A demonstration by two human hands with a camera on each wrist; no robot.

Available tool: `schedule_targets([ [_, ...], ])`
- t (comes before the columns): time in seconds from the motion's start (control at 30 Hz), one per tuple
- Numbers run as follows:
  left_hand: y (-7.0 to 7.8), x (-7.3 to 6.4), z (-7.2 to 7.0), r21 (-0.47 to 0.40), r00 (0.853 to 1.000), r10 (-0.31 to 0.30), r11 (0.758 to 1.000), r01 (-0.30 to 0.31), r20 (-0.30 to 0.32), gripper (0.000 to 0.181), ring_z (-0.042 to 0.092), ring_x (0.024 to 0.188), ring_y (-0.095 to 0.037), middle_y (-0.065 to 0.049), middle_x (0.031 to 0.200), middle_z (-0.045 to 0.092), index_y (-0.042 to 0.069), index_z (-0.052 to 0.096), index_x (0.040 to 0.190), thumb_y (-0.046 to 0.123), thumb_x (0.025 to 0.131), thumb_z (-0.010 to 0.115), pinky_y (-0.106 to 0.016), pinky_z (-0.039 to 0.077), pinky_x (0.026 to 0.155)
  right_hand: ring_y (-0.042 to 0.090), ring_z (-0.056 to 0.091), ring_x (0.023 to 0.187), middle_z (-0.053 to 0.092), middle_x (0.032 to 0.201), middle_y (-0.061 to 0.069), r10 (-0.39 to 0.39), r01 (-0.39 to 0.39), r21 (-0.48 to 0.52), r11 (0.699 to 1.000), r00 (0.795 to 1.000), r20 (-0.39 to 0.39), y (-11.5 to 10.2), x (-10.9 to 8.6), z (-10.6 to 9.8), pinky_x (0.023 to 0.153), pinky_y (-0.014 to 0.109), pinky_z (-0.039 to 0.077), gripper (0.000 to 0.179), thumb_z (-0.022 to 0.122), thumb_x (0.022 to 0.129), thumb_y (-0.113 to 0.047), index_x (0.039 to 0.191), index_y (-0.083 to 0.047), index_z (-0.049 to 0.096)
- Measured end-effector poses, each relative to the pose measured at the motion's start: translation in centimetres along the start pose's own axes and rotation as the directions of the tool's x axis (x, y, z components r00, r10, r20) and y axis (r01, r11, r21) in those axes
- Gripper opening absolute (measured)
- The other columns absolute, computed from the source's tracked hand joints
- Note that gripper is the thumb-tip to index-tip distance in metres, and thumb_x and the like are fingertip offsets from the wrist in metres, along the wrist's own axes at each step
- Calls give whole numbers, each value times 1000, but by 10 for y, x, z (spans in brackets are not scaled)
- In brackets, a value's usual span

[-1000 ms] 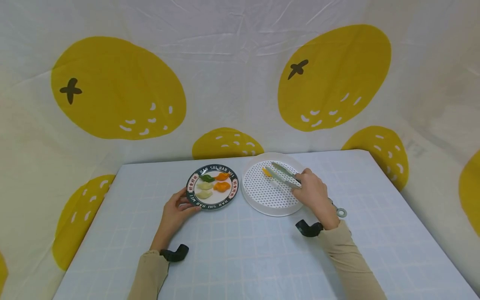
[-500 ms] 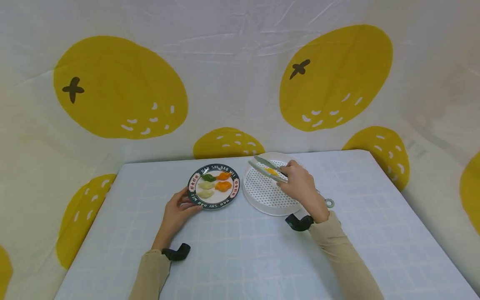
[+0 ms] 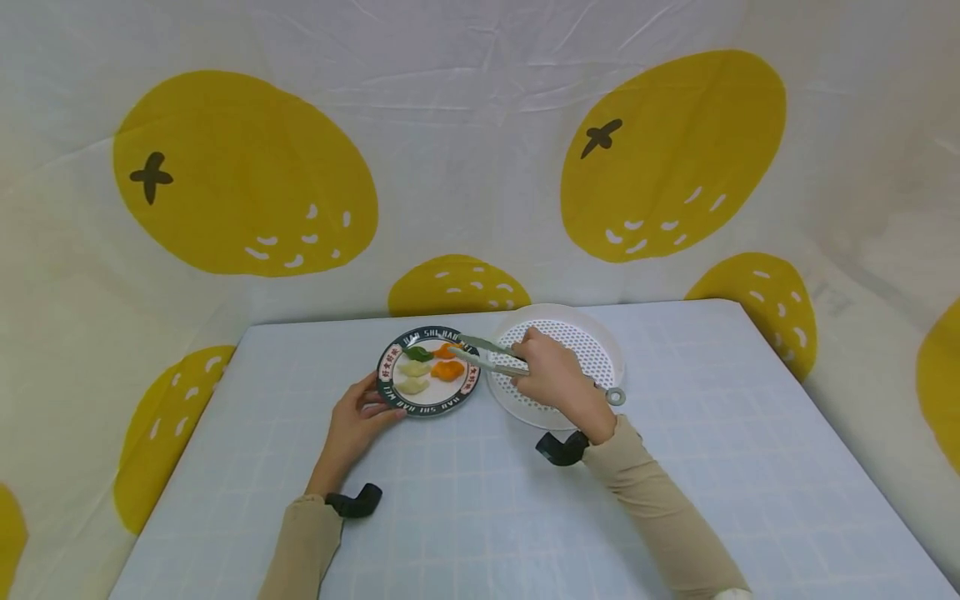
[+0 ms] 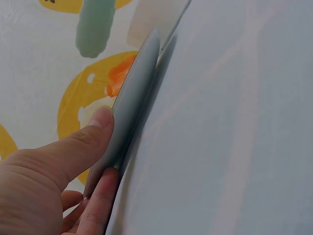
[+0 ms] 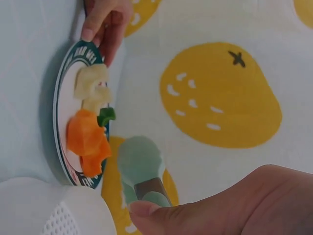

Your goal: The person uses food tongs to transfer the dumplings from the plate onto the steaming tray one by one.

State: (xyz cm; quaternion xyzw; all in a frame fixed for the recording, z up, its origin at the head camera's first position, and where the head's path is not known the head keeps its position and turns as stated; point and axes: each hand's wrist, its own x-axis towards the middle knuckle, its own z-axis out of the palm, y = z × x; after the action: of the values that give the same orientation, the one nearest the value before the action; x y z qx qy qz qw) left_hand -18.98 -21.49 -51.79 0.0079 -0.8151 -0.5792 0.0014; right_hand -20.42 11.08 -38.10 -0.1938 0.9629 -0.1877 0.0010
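Bench work with two hands, clock directions as in the head view, 12 being farthest from the person. The dark-rimmed plate (image 3: 430,410) is at the far side of the bench (image 3: 442,517), left of centre. The left hand (image 3: 358,421) pinches its rim at 7 to 8 o'clock, thumb above, fingers below, nearly closed on its edge. On the plate lie a green dumpling (image 3: 417,354) at 11, two pale dumplings (image 3: 414,368) at 8 to 9, and two orange dumplings (image 3: 447,371) at 1 and 3. The right hand (image 3: 553,371) is curled around the pale-green tongs (image 5: 140,159); their tips stand apart over the plate's 1-to-2 o'clock side. Whether they grip anything cannot be told. The white perforated tray (image 3: 598,354) sits just beside the plate, toward 3 o'clock, partly hidden beneath the right hand.
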Motion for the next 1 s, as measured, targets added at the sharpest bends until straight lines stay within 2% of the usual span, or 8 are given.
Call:
schedule_targets([
  [0.13, 1, 0, 0, -12, 1000, 9, 1000, -9, 2, 92, 59, 111, -26, -12, 128, 51, 11, 37, 152, 24, 76, 88, -19, 55, 89, 21, 51, 77, 59, 98, 9, -11, 12, -21, 1000, 999, 42, -5, 4, 7, 54, 31, 49, 31, 76, 77, -5, 108, -2, 73],
  [0.37, 2, 0, -1, -28, 1000, 27, 999, -26, 2, 91, 59, 111, -26, -12, 128, 51, 10, 37, 152, 22, 77, 87, -18, 55, 89, 20, 50, 78, 58, 98, 7, 13, -8, -52, 999, 995, 96, -11, 9, 18, 58, 29, 50, 33, 77, 77, -6, 110, -5, 74],
  [0.77, 2, 0, -1, -31, 1000, 18, 999, -18, -1, 91, 60, 110, -27, -12, 126, 52, 10, 39, 152, 20, 76, 88, -18, 56, 88, 21, 52, 84, 58, 102, 8, 31, -22, -80, 997, 993, 112, -18, 9, 35, 61, 34, 51, 34, 76, 75, -2, 110, -5, 74],
  [1.0, 2, -1, -1, -39, 1000, 28, 999, -28, 0, 90, 60, 110, -27, -13, 125, 52, 9, 39, 151, 20, 76, 88, -19, 56, 88, 21, 51, 79, 56, 95, 7, 23, -15, -97, 995, 997, 75, -20, 7, 38, 56, 35, 50, 28, 73, 74, 1, 102, -5, 75],
])
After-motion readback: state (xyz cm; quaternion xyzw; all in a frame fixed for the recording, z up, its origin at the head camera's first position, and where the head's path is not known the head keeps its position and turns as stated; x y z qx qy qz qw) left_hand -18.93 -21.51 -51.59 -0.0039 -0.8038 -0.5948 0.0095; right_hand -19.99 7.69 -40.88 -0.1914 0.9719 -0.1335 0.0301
